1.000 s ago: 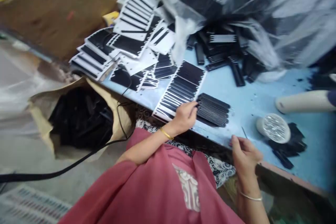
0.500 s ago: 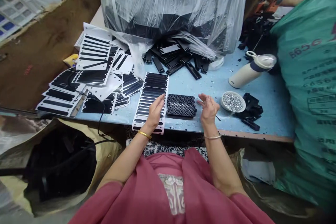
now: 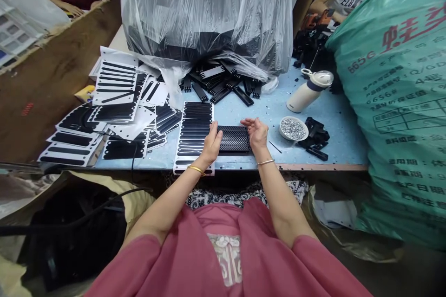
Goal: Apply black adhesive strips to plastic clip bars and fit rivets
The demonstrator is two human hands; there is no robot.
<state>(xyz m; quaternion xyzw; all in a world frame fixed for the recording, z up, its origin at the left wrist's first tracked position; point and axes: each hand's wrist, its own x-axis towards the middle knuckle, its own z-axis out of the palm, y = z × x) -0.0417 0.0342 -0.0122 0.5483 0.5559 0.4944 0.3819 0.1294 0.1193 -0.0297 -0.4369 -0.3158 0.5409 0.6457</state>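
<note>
Several black perforated strips (image 3: 234, 139) lie side by side in a block on the table, between my two hands. My left hand (image 3: 212, 143) is at the block's left end, open, with its fingers stretched out. At the right end is my right hand (image 3: 257, 132), also open, its palm turned inward and fingers extended. Both palms appear to touch the strip ends without grasping them. Just left of my left hand lies a white sheet with black elongated stickers (image 3: 195, 123). A thin dark rod (image 3: 275, 147) is to the right of my right hand.
A bowl of small silvery parts (image 3: 293, 129) stands at right beside black pieces (image 3: 317, 137) and a cream bottle (image 3: 308, 93). Loose black parts (image 3: 223, 81) spill from a clear plastic bag (image 3: 209, 9). Sticker sheets (image 3: 116, 83) pile at left. A green sack (image 3: 390, 102) borders the right.
My hands have moved inward to the ends of the black strips, and the strips now sit in a more even block. The camera view has shifted.
</note>
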